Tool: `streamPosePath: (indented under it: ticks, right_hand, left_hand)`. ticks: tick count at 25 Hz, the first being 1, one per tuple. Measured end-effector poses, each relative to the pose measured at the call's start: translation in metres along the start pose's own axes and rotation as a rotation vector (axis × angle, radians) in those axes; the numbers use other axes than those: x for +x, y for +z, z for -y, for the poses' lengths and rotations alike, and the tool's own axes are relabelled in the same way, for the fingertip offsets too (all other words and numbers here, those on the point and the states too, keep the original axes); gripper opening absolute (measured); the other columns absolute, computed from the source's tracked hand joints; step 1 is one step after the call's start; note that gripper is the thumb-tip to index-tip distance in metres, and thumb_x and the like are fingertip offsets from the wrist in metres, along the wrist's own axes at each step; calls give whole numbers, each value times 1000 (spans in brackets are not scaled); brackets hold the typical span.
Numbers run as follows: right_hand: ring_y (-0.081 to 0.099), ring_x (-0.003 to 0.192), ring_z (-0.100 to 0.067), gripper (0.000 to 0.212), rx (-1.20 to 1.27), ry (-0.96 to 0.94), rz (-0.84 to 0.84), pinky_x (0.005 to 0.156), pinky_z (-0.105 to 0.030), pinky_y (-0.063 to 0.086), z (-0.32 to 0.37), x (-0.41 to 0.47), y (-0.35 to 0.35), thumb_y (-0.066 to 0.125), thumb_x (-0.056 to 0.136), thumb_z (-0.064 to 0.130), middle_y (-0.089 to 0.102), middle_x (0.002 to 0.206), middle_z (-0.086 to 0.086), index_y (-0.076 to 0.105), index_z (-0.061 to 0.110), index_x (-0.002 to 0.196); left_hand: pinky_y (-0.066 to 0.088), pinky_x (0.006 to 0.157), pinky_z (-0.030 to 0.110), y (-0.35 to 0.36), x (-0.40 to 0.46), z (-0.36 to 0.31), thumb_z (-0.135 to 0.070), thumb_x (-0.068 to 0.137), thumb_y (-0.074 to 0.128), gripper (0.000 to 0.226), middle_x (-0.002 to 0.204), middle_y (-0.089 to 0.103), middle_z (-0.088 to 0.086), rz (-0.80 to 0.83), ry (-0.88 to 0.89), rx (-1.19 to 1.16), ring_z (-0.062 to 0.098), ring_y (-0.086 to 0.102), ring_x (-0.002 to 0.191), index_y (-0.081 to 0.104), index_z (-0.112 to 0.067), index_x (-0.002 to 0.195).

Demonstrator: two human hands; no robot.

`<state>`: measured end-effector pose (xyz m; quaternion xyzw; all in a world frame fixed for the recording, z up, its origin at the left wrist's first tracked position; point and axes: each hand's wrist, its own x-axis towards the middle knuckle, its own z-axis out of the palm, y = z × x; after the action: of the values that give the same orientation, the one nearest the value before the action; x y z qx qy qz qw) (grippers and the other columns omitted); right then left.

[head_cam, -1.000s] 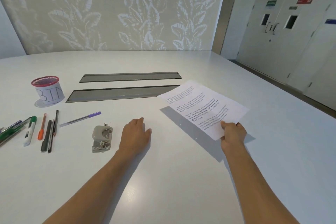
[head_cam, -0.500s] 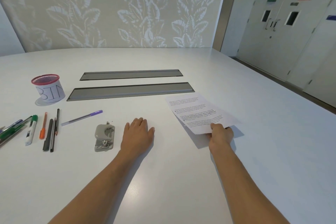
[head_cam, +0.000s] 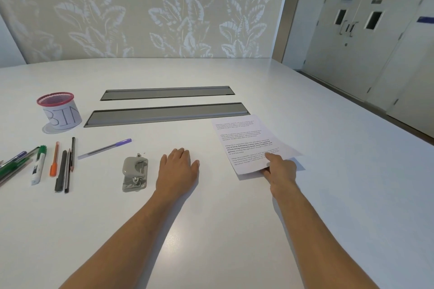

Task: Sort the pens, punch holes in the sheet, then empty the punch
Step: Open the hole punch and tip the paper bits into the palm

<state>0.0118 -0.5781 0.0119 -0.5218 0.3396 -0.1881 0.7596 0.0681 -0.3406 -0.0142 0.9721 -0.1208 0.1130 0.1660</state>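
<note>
The right hand (head_cam: 280,168) pinches the near corner of the printed sheet (head_cam: 249,142), thumb on top, the paper lying low over the white table (head_cam: 234,230), perhaps already touching it. The left hand (head_cam: 177,170) rests flat with fingers spread, holding nothing, just right of the grey hole punch (head_cam: 135,174). Left of that lie the pens (head_cam: 47,163), and behind them a cup marked BIN (head_cam: 60,111).

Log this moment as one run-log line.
right hand: pinching white printed sheet near corner | left hand: flat on white table, empty | grey hole punch: untouched
</note>
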Motion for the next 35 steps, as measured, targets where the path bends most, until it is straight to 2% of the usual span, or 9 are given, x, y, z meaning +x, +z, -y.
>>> streamPosePath:
  ticks: [4,9,12,16,22,27,32,34,35]
  right_hand:
    - [63,108,-27,42,-179,-64,-111,96,-43,54,1,-10,-5,69,85,17,67,123,-7,60,8,125]
    - [26,140,-33,79,-530,-273,-233,113,-47,28,-2,-33,-2,72,81,26,35,151,-12,31,8,146]
    - [36,136,-29,61,-570,-466,-118,111,-41,32,-6,-45,14,70,85,21,47,144,-10,45,8,139]
    - [49,130,-20,42,-643,-606,177,105,-24,32,-21,-61,50,64,92,29,58,137,-4,58,11,130]
    - [38,142,-20,51,-953,-690,503,117,-38,31,-61,-69,106,50,99,42,43,154,-2,49,15,143]
    - [21,150,-19,56,-1231,-781,587,120,-34,15,-84,-65,128,43,101,41,33,160,-6,42,9,147]
    - [35,140,-21,47,-1436,-860,589,117,-44,19,-90,-67,130,36,101,42,49,145,-8,55,6,125]
    - [36,139,-21,48,-1440,-875,583,117,-43,19,-89,-68,129,35,102,42,50,144,-8,54,7,128]
    - [32,142,-20,49,-1428,-869,591,119,-43,17,-89,-68,128,35,102,42,46,149,-7,52,7,132]
  left_hand:
    - [29,108,44,2,0,0,-35,98,40,35,125,58,4,9,-1,0,25,46,123,58,-8,112]
    - [30,106,44,0,2,1,-36,98,41,35,121,58,4,49,1,3,25,46,122,58,-8,109]
    - [35,97,41,-5,2,4,-36,97,44,33,111,60,6,87,24,-24,27,50,116,60,-7,102]
    - [36,104,36,-19,-3,11,-33,97,51,41,136,56,7,42,35,-220,24,48,128,59,-8,129]
    - [42,100,38,-57,-19,46,-33,95,56,30,128,62,2,-259,-61,-230,22,54,119,67,-17,118]
    - [42,98,40,-74,-27,87,-26,93,55,33,134,55,7,-205,-346,-242,28,51,121,63,-14,122]
    - [44,57,17,-70,-34,98,-20,90,59,32,106,66,5,-131,-513,-621,12,61,77,58,-19,121]
    - [49,48,18,-72,-34,100,-16,87,61,29,100,68,5,-149,-586,-760,9,65,72,59,-22,116]
    - [55,53,26,-73,-32,101,-13,86,62,29,99,68,6,-152,-628,-828,13,67,74,60,-21,114]
